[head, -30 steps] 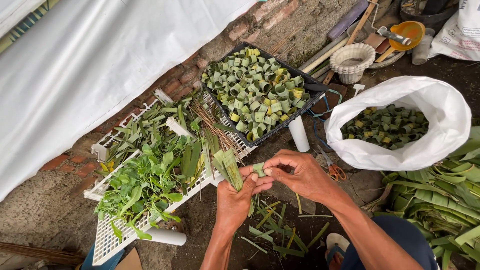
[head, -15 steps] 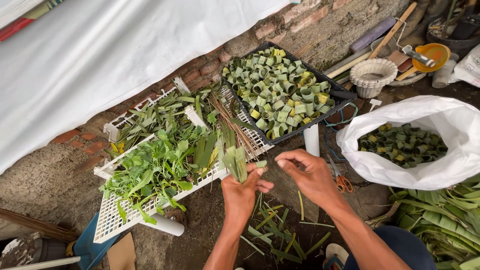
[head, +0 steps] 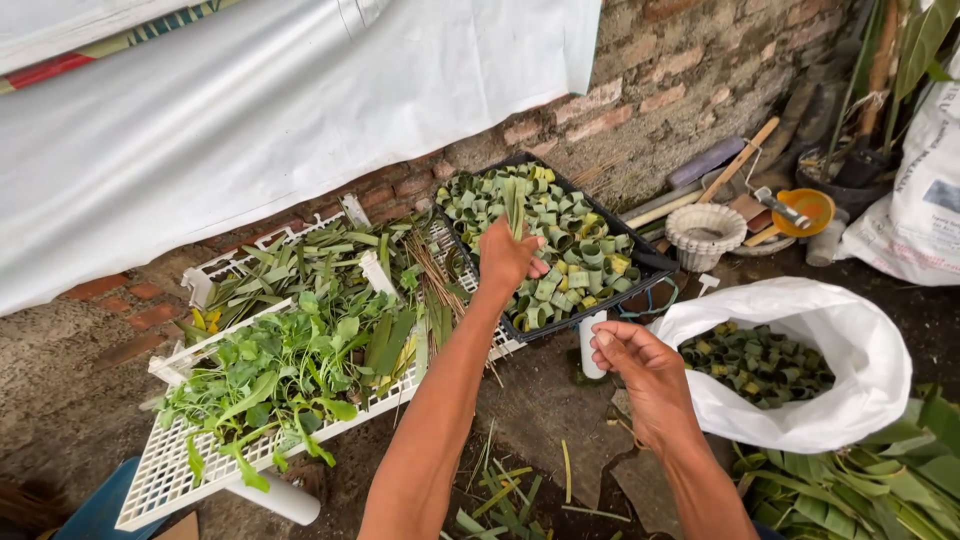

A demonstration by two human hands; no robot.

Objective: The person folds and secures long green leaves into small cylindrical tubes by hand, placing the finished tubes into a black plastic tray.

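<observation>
While left hand (head: 508,258) grips it — narrow green leaf strip (head: 515,205).

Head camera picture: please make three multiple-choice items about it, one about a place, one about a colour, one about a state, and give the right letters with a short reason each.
1. Where is the left hand?
A. over the black tray of folded leaf rings
B. inside the white bag
C. on the bare ground

2. What colour is the slatted tray that carries the loose green leaves?
A. red
B. white
C. black

3. How is the right hand?
A. gripping a knife
B. buried in the bag
C. open and empty beside the white bag

Answers: 1 A, the hand holds a green leaf strip above the rings. 2 B, its bare lattice is white. 3 C, the fingers are loose, nothing between them.
</observation>
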